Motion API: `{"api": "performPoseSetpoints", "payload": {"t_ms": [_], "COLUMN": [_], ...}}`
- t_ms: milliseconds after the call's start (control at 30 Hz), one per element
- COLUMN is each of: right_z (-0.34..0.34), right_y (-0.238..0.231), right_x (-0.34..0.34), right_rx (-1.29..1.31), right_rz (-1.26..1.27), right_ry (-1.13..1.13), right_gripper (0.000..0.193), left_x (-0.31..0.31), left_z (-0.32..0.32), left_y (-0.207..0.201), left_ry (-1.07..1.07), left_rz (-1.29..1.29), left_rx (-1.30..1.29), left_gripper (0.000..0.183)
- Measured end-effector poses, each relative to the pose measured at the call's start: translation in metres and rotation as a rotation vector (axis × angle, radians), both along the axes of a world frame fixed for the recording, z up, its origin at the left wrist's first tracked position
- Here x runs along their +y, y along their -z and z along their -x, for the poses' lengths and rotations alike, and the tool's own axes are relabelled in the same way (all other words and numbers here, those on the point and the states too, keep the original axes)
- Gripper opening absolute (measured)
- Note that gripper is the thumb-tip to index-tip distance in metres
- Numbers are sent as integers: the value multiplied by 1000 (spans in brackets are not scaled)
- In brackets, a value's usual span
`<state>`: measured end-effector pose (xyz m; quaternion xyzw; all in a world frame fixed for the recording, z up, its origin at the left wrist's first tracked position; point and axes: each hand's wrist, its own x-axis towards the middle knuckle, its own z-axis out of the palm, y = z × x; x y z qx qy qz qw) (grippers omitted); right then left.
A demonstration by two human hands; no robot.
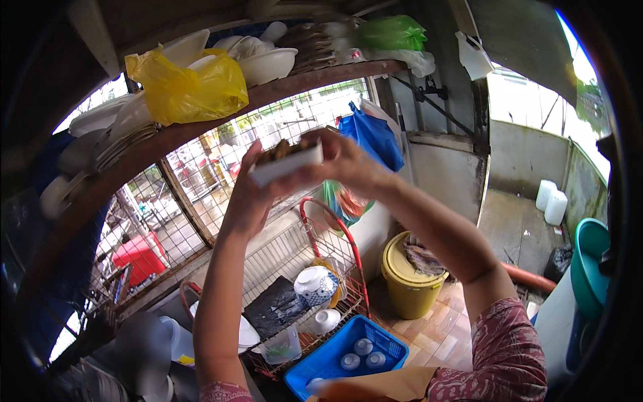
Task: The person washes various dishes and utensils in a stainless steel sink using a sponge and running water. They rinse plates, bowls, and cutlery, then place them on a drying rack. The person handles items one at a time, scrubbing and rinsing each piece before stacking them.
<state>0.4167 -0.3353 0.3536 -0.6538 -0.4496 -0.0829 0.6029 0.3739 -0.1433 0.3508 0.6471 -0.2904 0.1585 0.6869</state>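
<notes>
Both hands up w/ shallow white rectangular tray (287, 164) of brown bits, left hand (246, 194) gripping its near-left end, right hand (345, 161) its far end, below wooden shelf (281, 90) front edge: keep level.

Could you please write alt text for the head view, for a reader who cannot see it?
Both raised hands, left hand and right hand, hold a white rectangular tray of brown items beneath a curved wooden shelf stacked with white bowls. Below stand a red wire dish rack and a blue plastic basket of small cups.
</notes>
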Motion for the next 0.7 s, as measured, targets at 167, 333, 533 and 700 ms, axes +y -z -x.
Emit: {"api": "performPoseSetpoints", "payload": {"t_ms": [167, 333, 533, 700], "right_z": [-78, -169, -281, -340], "right_y": [-58, -131, -170, -170], "right_x": [-30, -51, -31, 0], "right_rx": [-35, -360, -338, -220], "right_rz": [-125, -71, -121, 9], "right_ry": [-17, 472, 619, 746], "right_gripper": [57, 51, 72, 110], "left_x": [-43, -53, -40, -31], "left_z": [-50, -34, 48, 141], "left_y": [-27, 35, 111, 128], "left_ry": [57, -497, -842, -1110], "left_rz": [45, -523, -632, -463], "left_rx": [-101, -193, 159, 387], "left_gripper": [118, 98, 76, 64]}}
